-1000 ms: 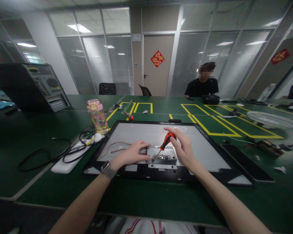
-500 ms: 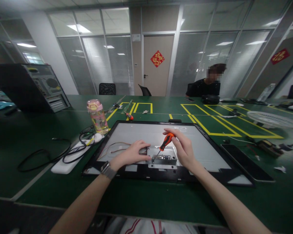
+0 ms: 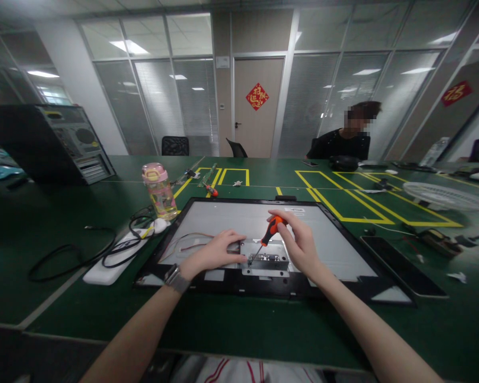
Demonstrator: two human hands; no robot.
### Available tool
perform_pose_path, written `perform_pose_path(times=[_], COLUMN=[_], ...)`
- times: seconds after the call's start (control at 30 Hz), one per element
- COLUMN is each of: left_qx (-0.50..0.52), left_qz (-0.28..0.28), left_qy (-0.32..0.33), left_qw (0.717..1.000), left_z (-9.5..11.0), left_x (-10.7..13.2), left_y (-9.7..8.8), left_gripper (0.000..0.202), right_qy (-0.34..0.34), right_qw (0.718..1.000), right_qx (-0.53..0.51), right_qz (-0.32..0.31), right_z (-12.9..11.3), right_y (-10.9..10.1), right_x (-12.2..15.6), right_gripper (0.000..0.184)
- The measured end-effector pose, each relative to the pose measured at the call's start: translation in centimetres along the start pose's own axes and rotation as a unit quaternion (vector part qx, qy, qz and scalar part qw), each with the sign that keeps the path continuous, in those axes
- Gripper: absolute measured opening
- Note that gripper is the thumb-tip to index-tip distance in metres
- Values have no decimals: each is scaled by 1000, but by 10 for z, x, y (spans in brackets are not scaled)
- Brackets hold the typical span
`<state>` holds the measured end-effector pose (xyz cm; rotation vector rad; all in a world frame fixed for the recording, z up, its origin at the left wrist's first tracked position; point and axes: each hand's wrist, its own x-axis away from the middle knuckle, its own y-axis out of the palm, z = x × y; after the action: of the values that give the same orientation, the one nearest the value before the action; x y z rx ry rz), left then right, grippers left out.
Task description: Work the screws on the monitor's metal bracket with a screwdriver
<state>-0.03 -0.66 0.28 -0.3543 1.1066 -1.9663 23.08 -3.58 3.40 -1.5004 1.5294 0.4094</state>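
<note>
right hand (image 3: 299, 244): grip shut round the orange handle of the screwdriver (image 3: 269, 232), thumb and fingertips pinching it near the top.
screwdriver: tilted, handle up-right, shaft running down-left; tip sits on the left part of the metal plate (image 3: 272, 260).
left hand (image 3: 213, 254): grip open and flat, palm down, nothing held; fingertips rest at the plate's left edge, just beside the tip. Watch (image 3: 176, 277) on the wrist.
metal plate: silver, near the front-mid edge of the monitor panel (image 3: 239, 215), between both hands.
monitor panel: lies flat, back up, black frame round a pale sheet, mid-surface in front of the person; thin wires (image 3: 187, 242) cross its left part.
surface (image 3: 239, 330): green w/ yellow marked boxes.
left of panel: pink-lid bottle (image 3: 159, 191) upright, white pad (image 3: 112, 264) w/ black cables (image 3: 83, 255) over it; PC case (image 3: 51, 141) further back.
right of panel: black slab (image 3: 403, 266) just beside it, white fan grille (image 3: 443, 196) well apart.
far side: co-worker (image 3: 343, 144) in black, seated.
</note>
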Motion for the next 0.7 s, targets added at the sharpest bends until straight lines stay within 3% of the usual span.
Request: perform_pose_path(times=[0.17,0.37,0.57,0.7], left_qx=[-3,5,10,10], left_qz=[2,1,-2,-4], left_qy=[5,3,-5,-4], left_qw=[1000,1000,1000,1000], left_z=[-2,1,1,-1], left_x=[0,0,1,1], left_y=[1,0,-1,-1], left_gripper=[58,57,57,58], right_qy=[-15,0,28,76], right_qw=[999,1000,997,995], right_qx=[46,8,63,23], right_qz=[17,-10,40,60], right_z=[1,-2,-1,1], right_y=[1,0,3,5], right_x=[1,2,0,2], right_gripper=[19,27,8,24])
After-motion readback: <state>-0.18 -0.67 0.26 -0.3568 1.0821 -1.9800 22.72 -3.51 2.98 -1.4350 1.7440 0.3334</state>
